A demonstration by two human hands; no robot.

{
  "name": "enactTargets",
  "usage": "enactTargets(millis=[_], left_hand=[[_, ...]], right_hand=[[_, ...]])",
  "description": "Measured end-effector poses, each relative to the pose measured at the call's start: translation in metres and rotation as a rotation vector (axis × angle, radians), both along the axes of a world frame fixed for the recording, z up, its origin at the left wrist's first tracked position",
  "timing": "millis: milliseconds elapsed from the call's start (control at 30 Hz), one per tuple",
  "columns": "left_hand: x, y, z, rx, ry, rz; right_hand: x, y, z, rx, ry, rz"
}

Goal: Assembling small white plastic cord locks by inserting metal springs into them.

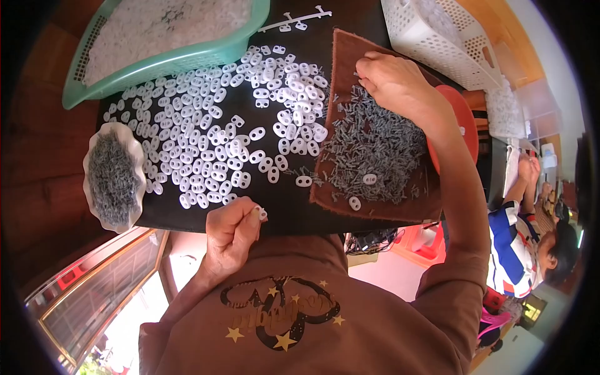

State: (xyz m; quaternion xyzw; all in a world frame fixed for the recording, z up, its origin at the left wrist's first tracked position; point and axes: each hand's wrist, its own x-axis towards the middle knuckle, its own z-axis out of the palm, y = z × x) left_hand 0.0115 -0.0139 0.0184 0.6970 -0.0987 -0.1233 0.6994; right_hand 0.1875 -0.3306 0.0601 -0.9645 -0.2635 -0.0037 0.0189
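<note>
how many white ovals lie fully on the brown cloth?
2: one oval on the grey heap, another oval nearer the bottom edge of the cloth. The heap or right hand may hide more.

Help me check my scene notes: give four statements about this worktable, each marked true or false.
1. The left hand grips a small white piece. True.
2. The right hand is over the green basket. False: it is over the brown cloth.
3. Small grey screw-like parts lie heaped on the brown cloth. True.
4. The wavy-rimmed dish holds white ovals. False: it holds dark grey parts.
</note>
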Motion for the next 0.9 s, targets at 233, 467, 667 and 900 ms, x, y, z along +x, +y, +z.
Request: enactTargets(millis=[233,467,667,900], left_hand=[[-0.002,0.000,-0.003,-0.038,-0.021,0.004],[-0.002,0.002,0.009,-0.258,0.174,0.047],[0.004,0.003,0.015,-0.431,0.286,0.076],[0.003,0.007,0.013,-0.472,0.393,0.082]], right_hand=[[-0.007,0.000,0.009,0.016,0.017,-0.100],[-0.050,0.056,0.040,0.539,0.203,0.207],[-0.103,0.122,0.019,0.688,0.346,0.279],[-0.107,0.133,0.007,0.603,0.282,0.268]])
